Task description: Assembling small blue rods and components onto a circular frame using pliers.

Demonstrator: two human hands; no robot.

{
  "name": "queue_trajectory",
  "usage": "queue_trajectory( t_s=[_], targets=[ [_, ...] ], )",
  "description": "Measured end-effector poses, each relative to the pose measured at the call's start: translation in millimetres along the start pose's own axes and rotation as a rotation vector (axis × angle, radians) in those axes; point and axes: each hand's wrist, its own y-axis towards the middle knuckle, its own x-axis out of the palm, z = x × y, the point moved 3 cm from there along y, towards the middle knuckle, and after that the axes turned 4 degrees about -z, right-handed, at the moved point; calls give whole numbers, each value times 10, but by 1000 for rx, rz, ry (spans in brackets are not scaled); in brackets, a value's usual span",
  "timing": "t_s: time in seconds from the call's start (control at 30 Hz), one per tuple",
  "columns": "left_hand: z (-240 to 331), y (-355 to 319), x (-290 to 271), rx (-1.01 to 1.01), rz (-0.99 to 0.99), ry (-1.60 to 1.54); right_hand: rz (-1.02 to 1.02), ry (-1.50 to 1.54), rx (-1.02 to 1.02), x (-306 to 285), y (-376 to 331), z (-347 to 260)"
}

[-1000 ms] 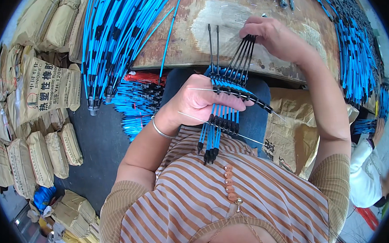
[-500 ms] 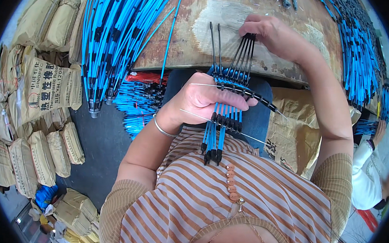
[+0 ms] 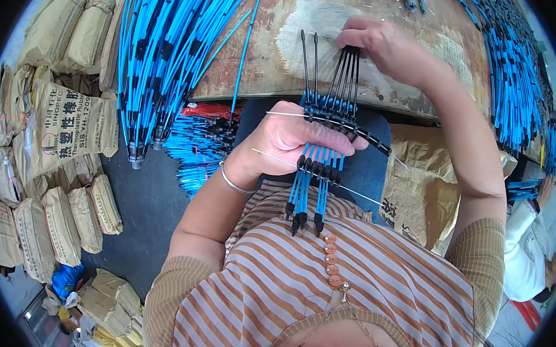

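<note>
My left hand (image 3: 295,137) is closed around a bundle of blue rods with black fittings (image 3: 319,168), held over my lap. Two thin metal wires (image 3: 362,196) run crosswise through the black joints, one above my thumb and one below it. Beyond the hand, thin black stems (image 3: 342,77) stick out of the bundle toward the table. My right hand (image 3: 372,40) pinches the gathered far ends of several of these stems above the table edge. Two other stems (image 3: 311,63) stand apart on the left, outside its grip.
A worn wooden table (image 3: 246,64) lies ahead, with a big pile of blue rods (image 3: 169,59) at its left. More rods (image 3: 515,89) are heaped at the right. Paper sacks (image 3: 71,122) are stacked at the left; a flattened one (image 3: 418,177) lies beside my lap. Another person's white sleeve (image 3: 521,241) shows at right.
My right hand has shifted slightly left with the stem ends still pinched. The bundle's lower rod ends have spread a little, and the lower wire sits slightly farther left.
</note>
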Motion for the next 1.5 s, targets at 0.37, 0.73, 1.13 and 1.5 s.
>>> queue_trajectory(
  t_s=[0.37, 0.73, 1.13, 1.5],
  targets=[
    [-2, 3, 11, -121, 51, -155, -21, -39, -38, 57, 88, 62],
    [111, -11, 5, 131, -24, 92, -143, -541, -25, 92, 145, -289],
    [436, -544, 650, 347, -373, 532, 59, 170, -210, 460, -610, -731],
    [-244, -746, 573, -165, 50, 153, -479, 792, 167, 1609, -833, -840]
  ],
)
